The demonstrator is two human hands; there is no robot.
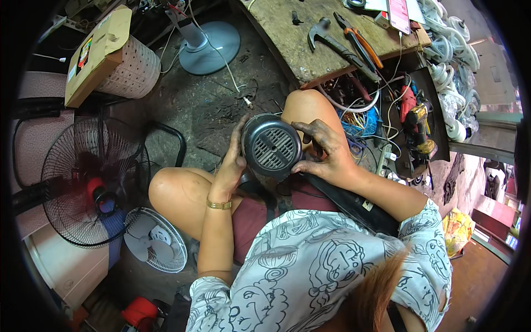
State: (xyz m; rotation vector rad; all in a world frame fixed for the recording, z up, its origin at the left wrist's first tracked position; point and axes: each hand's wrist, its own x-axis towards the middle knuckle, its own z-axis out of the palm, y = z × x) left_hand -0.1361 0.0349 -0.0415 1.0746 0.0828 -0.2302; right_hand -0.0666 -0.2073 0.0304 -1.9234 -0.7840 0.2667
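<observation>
A black round electric motor (273, 145) with a slotted vent cover faces up between my knees. My left hand (236, 155) lies along its left side, fingers stretched up against the casing. On its right side my right hand (326, 152) grips the rim, with thumb and fingers curled round the edge. Both hands are smudged with dark grime. The motor's underside is hidden, and I cannot tell what it rests on. A long black part (354, 202) slants below my right forearm across my lap.
A wooden bench (282, 41) ahead bears a hammer (340, 50), orange-handled pliers (362, 41) and a phone (398, 15). An open drawer (409, 160) holds a yellow drill (420, 130) and wires. Fans (88, 182) stand left; a grey round base (210, 50) sits on the floor.
</observation>
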